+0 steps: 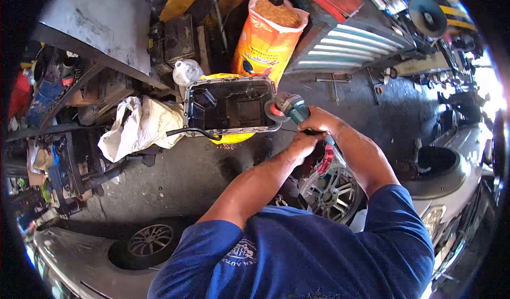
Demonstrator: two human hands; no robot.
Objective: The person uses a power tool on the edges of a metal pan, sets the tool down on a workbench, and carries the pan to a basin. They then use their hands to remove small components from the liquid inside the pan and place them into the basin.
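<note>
Both of my hands are closed around a green angle grinder point(297, 111). My right hand point(320, 119) grips its body just behind the gear head, and my left hand point(306, 142) holds it farther back. The spinning disc point(275, 111) is blurred and sits right at the right-hand rim of an oil pan point(234, 132). Dark inside, the pan has a bare metal flange with bolt holes. It rests over something yellow point(236, 138). A black hose or bar point(194, 132) lies across its near left edge. Red material point(325, 161) hangs by the grinder's rear.
An orange sack point(268, 44) stands behind the pan, beside a white jug point(187, 73). A white sack point(142, 126) lies to the left. A lug wrench point(334, 85) is on the floor. Close by my body is an alloy wheel point(332, 195); a metal-topped table point(101, 22) stands upper left.
</note>
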